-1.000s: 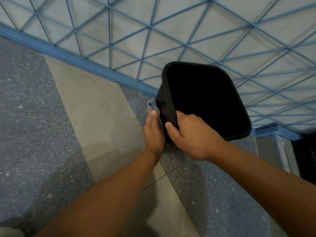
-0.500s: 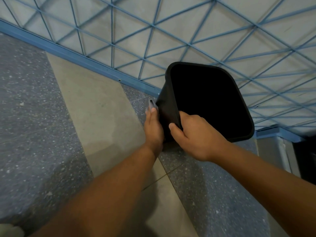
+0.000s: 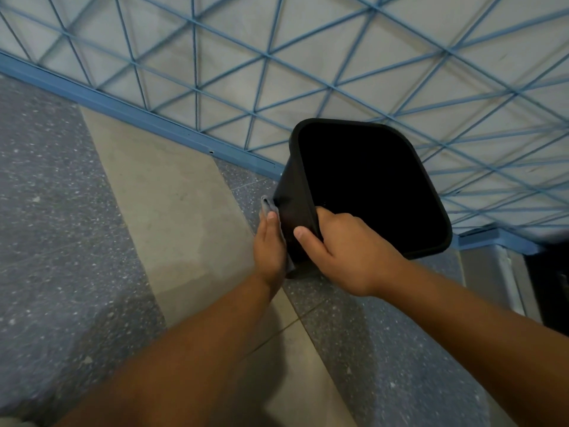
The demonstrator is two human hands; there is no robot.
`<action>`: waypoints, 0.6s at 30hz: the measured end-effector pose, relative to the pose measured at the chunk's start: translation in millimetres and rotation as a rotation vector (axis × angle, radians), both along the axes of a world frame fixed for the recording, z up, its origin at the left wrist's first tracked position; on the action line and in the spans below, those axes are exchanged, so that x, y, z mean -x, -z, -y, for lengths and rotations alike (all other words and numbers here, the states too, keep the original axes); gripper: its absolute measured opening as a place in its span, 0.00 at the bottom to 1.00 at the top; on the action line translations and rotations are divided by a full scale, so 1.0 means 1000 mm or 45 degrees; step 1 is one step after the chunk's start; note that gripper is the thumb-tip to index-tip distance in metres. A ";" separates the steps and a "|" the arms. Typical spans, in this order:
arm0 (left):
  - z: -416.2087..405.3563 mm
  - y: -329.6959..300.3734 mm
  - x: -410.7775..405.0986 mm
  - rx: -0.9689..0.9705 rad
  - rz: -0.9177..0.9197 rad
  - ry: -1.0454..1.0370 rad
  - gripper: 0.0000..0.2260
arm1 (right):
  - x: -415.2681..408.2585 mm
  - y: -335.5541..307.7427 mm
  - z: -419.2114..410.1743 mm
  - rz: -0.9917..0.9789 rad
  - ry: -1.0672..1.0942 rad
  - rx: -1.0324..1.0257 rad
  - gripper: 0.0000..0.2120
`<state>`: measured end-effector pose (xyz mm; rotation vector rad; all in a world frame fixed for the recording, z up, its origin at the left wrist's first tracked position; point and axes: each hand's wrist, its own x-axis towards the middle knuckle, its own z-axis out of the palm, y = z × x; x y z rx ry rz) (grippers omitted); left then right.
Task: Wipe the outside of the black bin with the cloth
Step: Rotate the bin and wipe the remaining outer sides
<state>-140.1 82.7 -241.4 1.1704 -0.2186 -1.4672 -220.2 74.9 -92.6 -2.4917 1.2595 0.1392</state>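
Observation:
The black bin (image 3: 295,192) is held up off the floor, tilted so its dark open mouth faces me. My right hand (image 3: 345,251) grips the bin's near rim, thumb on the outer wall and fingers inside. My left hand (image 3: 271,245) lies flat with straight fingers against the bin's left outer wall, pressing a grey cloth (image 3: 267,205) between palm and wall. Only a fold of the cloth shows above my fingertips and a strip below my palm; most of it is hidden.
A pale wall with a blue criss-cross grid (image 3: 308,57) and a blue skirting strip (image 3: 138,114) runs close behind the bin. The floor has speckled grey (image 3: 55,226) and plain beige (image 3: 172,211) tiles. A dark opening with a grey frame (image 3: 492,278) sits at the right.
My left hand with the cloth has slid a little along the bin's left wall, and less cloth shows than a second ago. The right hand's grip on the rim is unchanged.

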 end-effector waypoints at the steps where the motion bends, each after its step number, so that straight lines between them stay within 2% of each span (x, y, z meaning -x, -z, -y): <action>1: 0.008 -0.001 -0.005 -0.022 -0.042 -0.033 0.25 | -0.001 0.000 0.000 0.001 0.001 -0.005 0.19; 3: 0.018 -0.009 -0.009 -0.021 -0.068 -0.082 0.24 | -0.001 0.000 0.001 0.009 0.019 -0.033 0.19; 6: 0.006 -0.016 0.000 0.074 0.046 -0.110 0.23 | -0.001 0.000 0.001 0.008 0.017 -0.056 0.18; 8: -0.005 -0.006 0.007 0.079 0.086 -0.031 0.24 | -0.001 -0.001 0.000 0.000 0.008 -0.036 0.17; 12: 0.017 -0.001 -0.010 -0.043 -0.061 -0.050 0.26 | -0.001 0.000 0.000 -0.009 0.010 -0.001 0.14; 14: 0.022 -0.013 -0.011 0.050 -0.092 -0.143 0.25 | -0.002 0.000 0.001 0.007 0.017 -0.033 0.16; 16: 0.013 -0.016 -0.005 0.133 -0.027 -0.167 0.25 | -0.001 -0.001 0.001 0.014 0.021 -0.059 0.17; 18: 0.001 -0.004 0.002 0.121 0.078 -0.076 0.25 | -0.001 -0.001 0.000 0.007 0.009 -0.058 0.16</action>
